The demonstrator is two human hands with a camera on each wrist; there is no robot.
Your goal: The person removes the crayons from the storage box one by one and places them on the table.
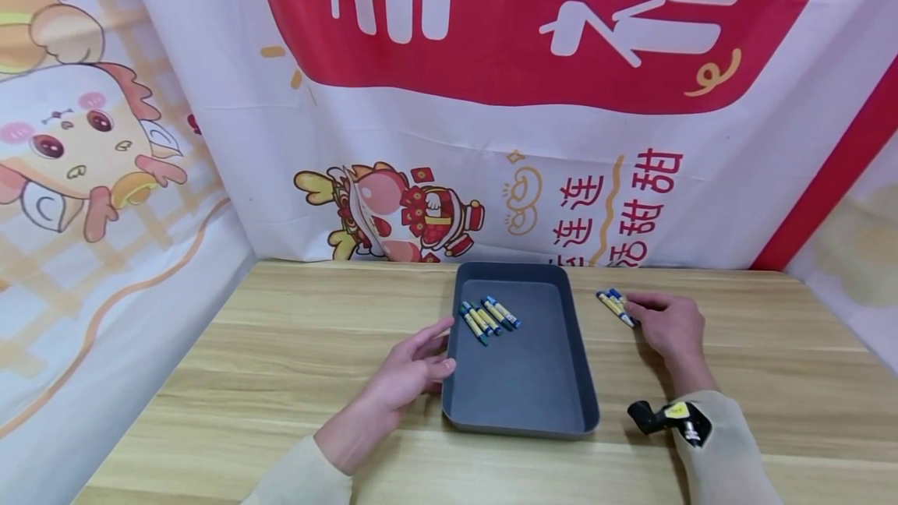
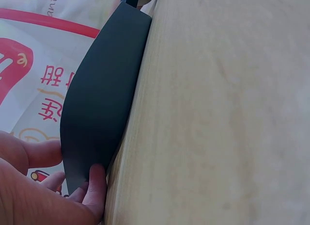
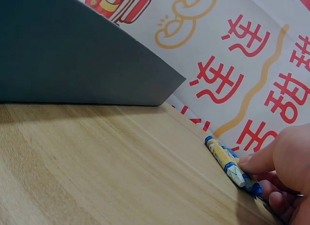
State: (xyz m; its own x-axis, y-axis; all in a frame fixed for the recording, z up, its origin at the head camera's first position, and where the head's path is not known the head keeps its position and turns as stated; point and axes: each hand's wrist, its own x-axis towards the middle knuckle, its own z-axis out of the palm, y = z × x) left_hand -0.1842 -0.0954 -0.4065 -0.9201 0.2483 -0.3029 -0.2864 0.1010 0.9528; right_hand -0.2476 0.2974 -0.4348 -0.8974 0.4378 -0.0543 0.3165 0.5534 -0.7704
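A dark grey tray (image 1: 521, 432) sits mid-table with several yellow-and-blue crayons (image 1: 489, 317) lying in its far left part. My left hand (image 1: 447, 347) rests against the tray's left outer wall with relaxed fingers; the left wrist view shows the left hand (image 2: 72, 186) with thumb and fingertips touching the tray (image 2: 101, 99). To the right of the tray a few more crayons (image 1: 612, 304) lie on the wood. My right hand (image 1: 634, 312) pinches the near end of one crayon (image 3: 225, 159), which still lies on the table, beside the tray (image 3: 72, 55).
The wooden table (image 1: 281, 349) is walled by printed banners (image 1: 491, 139) at the back and both sides. A small black camera mount (image 1: 662, 417) sits on my right wrist.
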